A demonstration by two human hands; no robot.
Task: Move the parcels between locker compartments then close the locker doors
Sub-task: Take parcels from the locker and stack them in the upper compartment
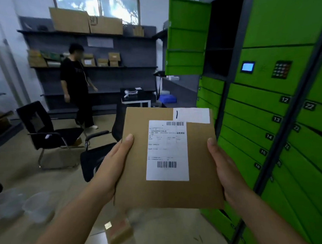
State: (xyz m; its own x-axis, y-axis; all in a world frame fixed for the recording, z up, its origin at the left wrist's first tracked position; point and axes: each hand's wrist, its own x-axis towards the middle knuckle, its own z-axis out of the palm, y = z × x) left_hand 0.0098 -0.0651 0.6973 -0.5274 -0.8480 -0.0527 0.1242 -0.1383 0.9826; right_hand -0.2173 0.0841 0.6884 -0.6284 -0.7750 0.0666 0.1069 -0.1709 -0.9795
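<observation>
A flat brown cardboard parcel (137, 186) with a white shipping label is held up in front of me, at about waist height. My left hand (112, 165) grips its left edge and my right hand (226, 172) grips its right edge, thumbs on top. The green parcel locker (277, 128) fills the right side. Several of its upper doors (185, 37) on the left column stand swung open, and the dark compartments (221, 37) behind them look empty. The numbered doors lower down are shut. A second small parcel (119, 232) lies on the floor below my hands.
The locker has a blue screen (247, 67) and a keypad (281, 69). Two black chairs (47, 131) stand on the floor to my left. A person in black (76, 84) walks by grey shelves (107, 72) holding boxes. Clear plastic tubs (39, 206) sit at lower left.
</observation>
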